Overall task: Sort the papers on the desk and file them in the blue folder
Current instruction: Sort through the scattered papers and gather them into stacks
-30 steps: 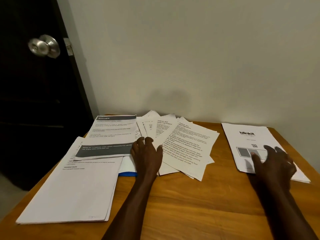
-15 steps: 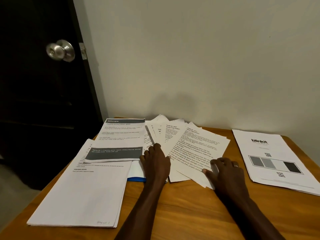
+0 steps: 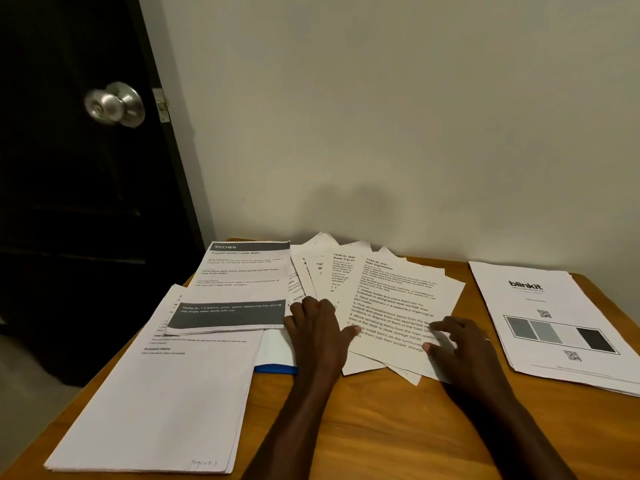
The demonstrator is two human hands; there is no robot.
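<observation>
Fanned papers (image 3: 341, 271), desk (image 3: 381, 427) centre, overlying blue folder (image 3: 276, 369): headings toward the wall (image 3: 381, 133), top sheet (image 3: 398, 306) long axis far-to-near, skewed clockwise. Left hand (image 3: 318, 329) flat, pressing the fan; right hand (image 3: 457, 348) loosely bent, fingertips (image 3: 437, 328) on top sheet, gripping nothing.

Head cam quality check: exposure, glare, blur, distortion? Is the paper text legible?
Head view: dim, warm light; door crushed to near black, bright highlight on the knob; soft shadow on the wall above the fanned papers; their top sheet's larger text is readable, fine print on the kitchen sheet soft; door edge leans, likely wide-angle distortion.
</observation>
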